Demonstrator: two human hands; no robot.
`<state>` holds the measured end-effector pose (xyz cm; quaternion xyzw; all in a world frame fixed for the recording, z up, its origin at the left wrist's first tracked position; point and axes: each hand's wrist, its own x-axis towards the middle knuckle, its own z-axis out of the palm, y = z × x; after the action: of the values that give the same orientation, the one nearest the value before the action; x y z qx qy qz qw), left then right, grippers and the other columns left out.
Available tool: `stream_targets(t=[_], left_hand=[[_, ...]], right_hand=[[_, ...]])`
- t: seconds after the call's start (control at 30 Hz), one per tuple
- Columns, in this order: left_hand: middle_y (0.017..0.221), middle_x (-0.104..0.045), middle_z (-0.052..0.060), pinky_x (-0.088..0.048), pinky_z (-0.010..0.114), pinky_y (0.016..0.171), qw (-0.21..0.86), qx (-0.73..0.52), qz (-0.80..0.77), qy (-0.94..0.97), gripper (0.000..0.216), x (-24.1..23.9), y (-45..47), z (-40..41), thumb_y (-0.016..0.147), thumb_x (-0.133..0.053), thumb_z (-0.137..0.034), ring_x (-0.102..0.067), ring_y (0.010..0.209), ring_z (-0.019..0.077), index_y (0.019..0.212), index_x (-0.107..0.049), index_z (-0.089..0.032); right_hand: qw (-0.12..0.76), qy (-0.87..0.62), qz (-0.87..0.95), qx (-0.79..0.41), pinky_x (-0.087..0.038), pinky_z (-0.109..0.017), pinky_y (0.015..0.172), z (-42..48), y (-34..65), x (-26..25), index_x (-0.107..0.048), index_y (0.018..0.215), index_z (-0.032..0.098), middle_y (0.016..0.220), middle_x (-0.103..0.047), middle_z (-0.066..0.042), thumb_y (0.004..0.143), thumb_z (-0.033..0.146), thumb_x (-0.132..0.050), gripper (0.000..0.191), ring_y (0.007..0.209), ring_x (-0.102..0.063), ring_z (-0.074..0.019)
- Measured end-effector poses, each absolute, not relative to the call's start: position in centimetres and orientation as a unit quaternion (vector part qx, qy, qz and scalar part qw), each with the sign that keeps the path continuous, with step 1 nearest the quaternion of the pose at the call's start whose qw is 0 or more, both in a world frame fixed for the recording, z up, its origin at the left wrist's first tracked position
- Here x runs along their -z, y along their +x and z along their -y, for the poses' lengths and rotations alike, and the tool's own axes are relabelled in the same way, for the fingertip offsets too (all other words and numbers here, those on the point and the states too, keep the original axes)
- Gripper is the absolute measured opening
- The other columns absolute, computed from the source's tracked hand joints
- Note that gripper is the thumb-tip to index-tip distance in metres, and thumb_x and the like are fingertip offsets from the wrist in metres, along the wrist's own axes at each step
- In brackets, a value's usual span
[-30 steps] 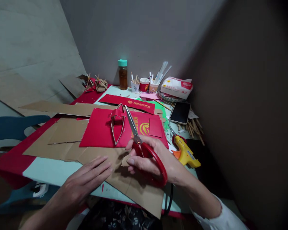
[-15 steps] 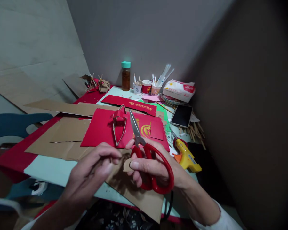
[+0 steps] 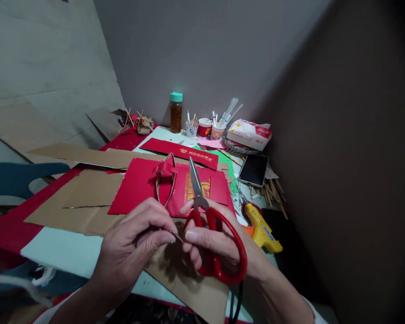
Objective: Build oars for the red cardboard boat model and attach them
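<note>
My left hand (image 3: 140, 240) pinches a small, thin piece of cardboard (image 3: 177, 236) between thumb and fingers, its thin edge facing me. My right hand (image 3: 211, 240) grips red-handled scissors (image 3: 196, 182), their blades closed and pointing up and away from me. The right thumb and fingertips are at the other end of the small piece; whether they still pinch it I cannot tell. Beyond the hands, a folded cardboard shape with red sides (image 3: 166, 177) stands on a red card sheet (image 3: 135, 189). Below the hands lies a brown cardboard sheet (image 3: 192, 288).
Right of my hands is a yellow glue gun (image 3: 263, 231), with a phone (image 3: 254, 170) behind it near rolled paper sticks (image 3: 273, 191). A bottle (image 3: 176, 114), several cups (image 3: 204, 130) and a tissue pack (image 3: 249, 133) stand along the wall. Cardboard sheets (image 3: 87, 186) lie left.
My left hand has come right and closed on the small cardboard piece that the right thumb held. The piece has turned from flat-on to edge-on. The scissors stay in my right hand.
</note>
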<state>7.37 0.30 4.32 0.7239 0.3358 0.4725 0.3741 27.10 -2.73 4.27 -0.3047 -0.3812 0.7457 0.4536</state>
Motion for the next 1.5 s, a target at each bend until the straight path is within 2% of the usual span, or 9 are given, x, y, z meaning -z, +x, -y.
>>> stream_targets(t=[0.2, 0.4, 0.5, 0.7, 0.87, 0.97, 1.07, 1.33, 1.5], left_hand=[[0.067, -0.061, -0.006, -0.038, 0.023, 0.05, 0.377, -0.429, -0.425, 0.702, 0.017, -4.4, 7.7, 0.7, 0.091, -0.064, -0.032, -0.05, 0.055, 0.0113, 0.076, -0.065, -0.026], [0.09, -0.075, -0.002, -0.051, 0.023, 0.073, 0.166, -0.443, -0.366, 0.802, 0.021, -3.6, 8.0, 1.4, 0.097, -0.056, -0.016, -0.07, 0.078, 0.0141, 0.097, -0.072, -0.028], [0.101, -0.075, 0.002, -0.051, 0.026, 0.072, 0.057, -0.403, -0.358, 0.841, 0.032, -2.6, 7.6, 1.6, 0.099, -0.049, -0.013, -0.07, 0.078, 0.0154, 0.114, -0.071, -0.031], [0.108, -0.07, -0.002, -0.046, 0.025, 0.069, 0.027, -0.4, -0.336, 0.852, 0.043, -1.5, 7.3, 1.2, 0.1, -0.04, -0.011, -0.065, 0.073, 0.012, 0.127, -0.06, -0.037], [0.098, -0.068, -0.007, -0.046, 0.019, 0.076, 0.238, -0.433, -0.378, 0.783, 0.031, -2.8, 7.9, 0.7, 0.099, -0.05, -0.017, -0.064, 0.085, 0.0107, 0.112, -0.067, -0.039], [0.082, -0.065, -0.005, -0.048, 0.018, 0.064, 0.45, -0.384, -0.431, 0.681, 0.008, -3.6, 8.0, -0.1, 0.092, -0.066, -0.034, -0.06, 0.072, 0.012, 0.099, -0.068, -0.031], [0.074, -0.06, -0.004, -0.048, 0.019, 0.06, 0.585, -0.314, -0.417, 0.62, 0.016, -3.7, 7.6, -1.1, 0.085, -0.073, -0.036, -0.055, 0.066, 0.0122, 0.089, -0.065, -0.024], [0.066, -0.049, -0.005, -0.025, 0.017, 0.047, 0.751, -0.25, -0.332, 0.513, 0.025, -3.4, 6.9, -1.6, 0.087, -0.075, -0.041, -0.032, 0.053, 0.0069, 0.087, -0.061, -0.02], [0.064, -0.058, -0.002, -0.012, 0.014, 0.042, 0.788, -0.357, -0.316, 0.389, 0.021, -4.2, 7.4, -1.2, 0.084, -0.079, -0.036, -0.018, 0.046, 0.0015, 0.084, -0.068, -0.018]], right_hand=[[0.451, -0.304, 0.381, -0.747, -0.054, -0.016, 0.053, 2.7, 27.1, -4.3, -0.06, 0.109, 0.02, 0.076, -0.071, 0.002, 0.084, 0.034, -0.085, 0.038, 0.056, -0.066, -0.0077], [0.459, -0.325, 0.366, -0.741, -0.057, -0.019, 0.059, 2.7, 26.9, -4.5, -0.06, 0.107, 0.019, 0.075, -0.071, 0.002, 0.083, 0.041, -0.084, 0.04, 0.057, -0.066, -0.0081], [0.467, -0.337, 0.37, -0.729, -0.056, -0.02, 0.06, 2.7, 26.9, -4.7, -0.062, 0.105, 0.019, 0.075, -0.07, 0.002, 0.08, 0.043, -0.087, 0.042, 0.057, -0.066, -0.0084], [0.481, -0.338, 0.374, -0.718, -0.056, -0.02, 0.061, 2.7, 26.8, -4.9, -0.061, 0.098, 0.02, 0.073, -0.069, 0.004, 0.072, 0.034, -0.092, 0.043, 0.06, -0.066, -0.0091], [0.456, -0.342, 0.402, -0.716, -0.056, -0.019, 0.064, 2.8, 27.1, -5.2, -0.057, 0.099, 0.02, 0.074, -0.067, 0.004, 0.078, 0.032, -0.088, 0.04, 0.066, -0.065, -0.0086], [0.429, -0.347, 0.447, -0.704, -0.053, -0.017, 0.062, 3.0, 27.4, -5.2, -0.057, 0.102, 0.02, 0.077, -0.064, 0.005, 0.081, 0.026, -0.086, 0.036, 0.067, -0.064, -0.0084], [0.418, -0.377, 0.495, -0.662, -0.05, -0.02, 0.061, 3.1, 27.6, -4.8, -0.056, 0.108, 0.022, 0.08, -0.062, 0.005, 0.081, 0.021, -0.085, 0.039, 0.067, -0.061, -0.0093], [0.418, -0.409, 0.515, -0.627, -0.044, -0.019, 0.05, 2.9, 27.6, -4.8, -0.054, 0.116, 0.026, 0.079, -0.063, 0.006, 0.083, 0.029, -0.083, 0.045, 0.057, -0.054, -0.0095], [0.444, -0.535, 0.573, -0.434, -0.045, -0.022, 0.057, 2.2, 27.7, -5.5, -0.06, 0.096, 0.022, 0.07, -0.059, 0.005, 0.078, 0.04, -0.083, 0.034, 0.062, -0.054, -0.0129]])
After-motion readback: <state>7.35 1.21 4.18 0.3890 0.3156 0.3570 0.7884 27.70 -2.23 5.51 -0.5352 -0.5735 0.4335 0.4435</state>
